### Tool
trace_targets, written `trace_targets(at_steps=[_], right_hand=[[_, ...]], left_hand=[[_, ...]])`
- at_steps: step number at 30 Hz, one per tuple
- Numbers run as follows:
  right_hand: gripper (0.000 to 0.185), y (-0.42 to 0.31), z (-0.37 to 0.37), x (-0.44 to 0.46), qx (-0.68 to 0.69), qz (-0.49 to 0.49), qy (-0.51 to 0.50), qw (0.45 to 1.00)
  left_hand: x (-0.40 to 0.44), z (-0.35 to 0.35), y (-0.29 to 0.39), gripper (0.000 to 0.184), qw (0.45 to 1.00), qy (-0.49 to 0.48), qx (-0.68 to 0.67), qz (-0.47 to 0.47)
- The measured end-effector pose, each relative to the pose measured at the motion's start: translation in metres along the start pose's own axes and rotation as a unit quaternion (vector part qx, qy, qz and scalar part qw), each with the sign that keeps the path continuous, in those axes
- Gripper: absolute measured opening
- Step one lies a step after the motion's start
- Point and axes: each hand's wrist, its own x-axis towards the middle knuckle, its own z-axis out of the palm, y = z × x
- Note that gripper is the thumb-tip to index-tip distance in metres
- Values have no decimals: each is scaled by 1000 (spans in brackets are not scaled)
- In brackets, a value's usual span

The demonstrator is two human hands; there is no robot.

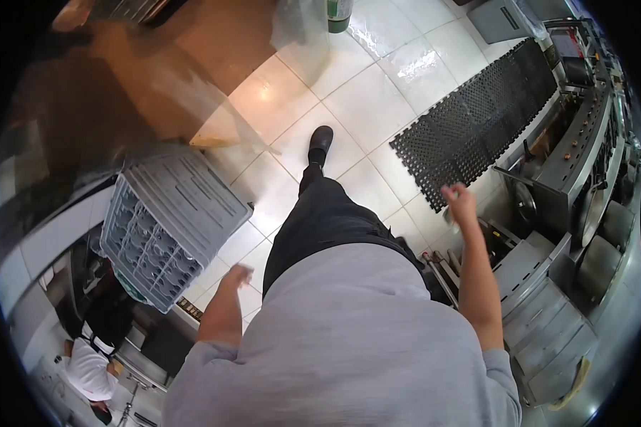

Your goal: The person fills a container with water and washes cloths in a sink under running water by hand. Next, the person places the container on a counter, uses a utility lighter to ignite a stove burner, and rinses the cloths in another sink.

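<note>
My left hand (241,276) hangs at my side, a little blurred, its fingers loosely bent and apart, with nothing visible in it. It is nearest to a grey plastic dish rack (153,245) with many compartments, and does not touch it. My right hand (461,203) is held out to the right over the floor, near the end of a black perforated rubber mat (477,117). Its fingers are loosely curled with gaps between them, and I make out nothing held. One dark shoe (320,139) is stepping forward on the tiles.
White floor tiles (356,107) lie ahead. Clear plastic strips (192,107) hang at the upper left. Steel cooking equipment (570,156) lines the right side. Another person in a white shirt (92,370) is at the lower left. A green container (339,16) stands at the top.
</note>
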Motion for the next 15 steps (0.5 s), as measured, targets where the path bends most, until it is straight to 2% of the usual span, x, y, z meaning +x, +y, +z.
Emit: trace_targets(at_steps=[1,2,4,5,6,8,11,14,15], right_hand=[[36,25,14,1,7,10,-18,1000],[37,31,14,-8,-71,28,-48,996],[36,24,7,-25,-52,131,-161,977],[35,54,20,-31,-18,158,-174,972],[35,70,27,-41,-17,190,-171,967],[34,89,28,-47,-14,248,-160,955],[33,98,19,-39,150,392,-213,882],[35,100,0,9,45,331,-223,916],[39,112,-1,28,78,312,-202,925]], left_hand=[[9,7,42,21,993,38,25,105],[44,5,84,25,965,85,171,179],[-16,10,229,35,878,138,334,314],[-53,19,297,35,898,153,285,299],[-60,22,344,34,906,96,180,371],[-137,42,441,32,912,27,92,398],[-190,65,531,34,912,-5,13,409],[-182,79,570,36,916,21,22,401],[-177,83,574,30,913,87,50,395]])
